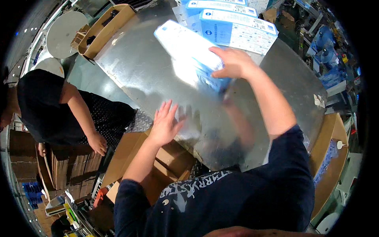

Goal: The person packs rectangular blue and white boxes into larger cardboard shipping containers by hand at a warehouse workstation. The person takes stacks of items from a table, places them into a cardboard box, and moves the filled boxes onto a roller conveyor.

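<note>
A long white and light-blue carton (185, 44) is tilted above the metal table (138, 59). My right hand (233, 63) grips its near right end, thumb and fingers on either side. Bright glare washes out part of the carton, and its lower side is blurred. Over the table's near left edge is my left hand (165, 123), fingers spread and holding nothing. Just below that hand stands an open brown cardboard box (173, 156), partly hidden by my arm. Several similar cartons (241, 32) lie side by side at the far end of the table.
Another person (47, 106) in dark clothes is at the left, by stacked flat cardboard (75, 170). A shallow cardboard tray (106, 29) with dark items sits at the table's far left. A cardboard box (329, 166) with bluish contents stands at the right.
</note>
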Tool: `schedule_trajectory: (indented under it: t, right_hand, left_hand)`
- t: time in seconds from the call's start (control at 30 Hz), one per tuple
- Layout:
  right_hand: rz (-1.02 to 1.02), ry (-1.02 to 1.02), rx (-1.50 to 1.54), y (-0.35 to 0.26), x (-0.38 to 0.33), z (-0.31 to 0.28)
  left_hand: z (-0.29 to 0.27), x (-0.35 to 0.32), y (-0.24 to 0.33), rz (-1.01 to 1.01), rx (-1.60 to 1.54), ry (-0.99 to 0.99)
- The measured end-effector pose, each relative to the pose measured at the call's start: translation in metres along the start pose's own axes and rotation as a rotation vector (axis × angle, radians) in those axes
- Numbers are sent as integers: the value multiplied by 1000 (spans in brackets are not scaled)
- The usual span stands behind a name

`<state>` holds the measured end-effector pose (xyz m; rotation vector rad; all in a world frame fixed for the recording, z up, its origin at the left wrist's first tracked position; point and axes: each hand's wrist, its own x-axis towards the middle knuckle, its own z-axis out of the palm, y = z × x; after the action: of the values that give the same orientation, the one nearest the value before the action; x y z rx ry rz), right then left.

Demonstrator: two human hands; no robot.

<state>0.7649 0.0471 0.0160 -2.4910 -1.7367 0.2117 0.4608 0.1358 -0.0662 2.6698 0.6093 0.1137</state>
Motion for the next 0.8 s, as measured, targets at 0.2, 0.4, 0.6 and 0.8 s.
schedule_trajectory:
  t: [0.2, 0.4, 0.6, 0.8]
  right_hand:
    - [501, 755, -95, 256, 8, 5]
    - [716, 314, 326, 229, 32, -4]
    - [556, 402, -284, 167, 85, -30]
    - [590, 87, -248, 169, 121, -36]
  left_hand:
    - [55, 51, 11, -94, 226, -94]
    - [52, 49, 3, -125, 187, -118]
    - [53, 46, 0, -149, 191, -115]
    - [57, 47, 1, -106, 176, -104]
